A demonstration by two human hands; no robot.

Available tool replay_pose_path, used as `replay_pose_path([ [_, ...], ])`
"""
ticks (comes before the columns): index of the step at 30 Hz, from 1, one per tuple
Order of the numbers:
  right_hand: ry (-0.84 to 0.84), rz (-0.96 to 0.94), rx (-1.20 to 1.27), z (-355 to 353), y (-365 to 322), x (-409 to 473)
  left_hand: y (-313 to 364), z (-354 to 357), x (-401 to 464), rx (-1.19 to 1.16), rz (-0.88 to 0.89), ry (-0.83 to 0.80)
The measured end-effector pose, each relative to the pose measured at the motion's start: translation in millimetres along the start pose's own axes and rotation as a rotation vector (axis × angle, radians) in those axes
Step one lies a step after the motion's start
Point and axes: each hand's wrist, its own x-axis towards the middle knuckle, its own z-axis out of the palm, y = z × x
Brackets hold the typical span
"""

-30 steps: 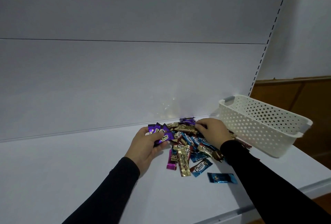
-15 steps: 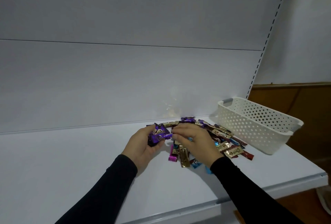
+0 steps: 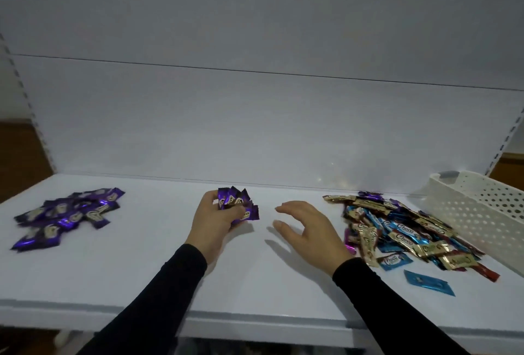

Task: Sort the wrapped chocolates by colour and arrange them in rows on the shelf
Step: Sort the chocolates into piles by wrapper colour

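My left hand grips a bunch of purple wrapped chocolates over the middle of the white shelf. My right hand hovers beside it, fingers loosely spread and holding nothing. A heap of purple chocolates lies at the shelf's left end. To the right lies a mixed pile of blue, gold, red and pink chocolates. One blue chocolate lies apart, nearer the front edge.
A white perforated basket stands at the far right, touching the mixed pile's side. The shelf's back panel rises right behind everything. The front edge runs just under my forearms.
The view has swung left, revealing the purple heap. My left hand carried its purple bunch left, away from the mixed pile. My right hand left the pile and is open.
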Motion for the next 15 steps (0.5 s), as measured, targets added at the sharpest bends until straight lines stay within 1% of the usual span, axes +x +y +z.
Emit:
replay_pose_path([
  [3,-0.144,-0.05,-0.05,33,-30,13,14,-53,-7,0.125,0.127,0.115],
  [5,-0.241,-0.083,-0.084,58,-51,23,22,-91,-12,0.228,0.179,0.205],
  [9,-0.406,-0.113,-0.104,105,-93,41,39,-164,-17,0.357,0.235,0.377],
  [13,-0.5,-0.142,-0.151,149,-130,58,50,-226,-17,0.419,0.259,0.568],
  [15,-0.538,-0.155,-0.174,168,-143,66,53,-248,-14,0.478,0.258,0.634],
])
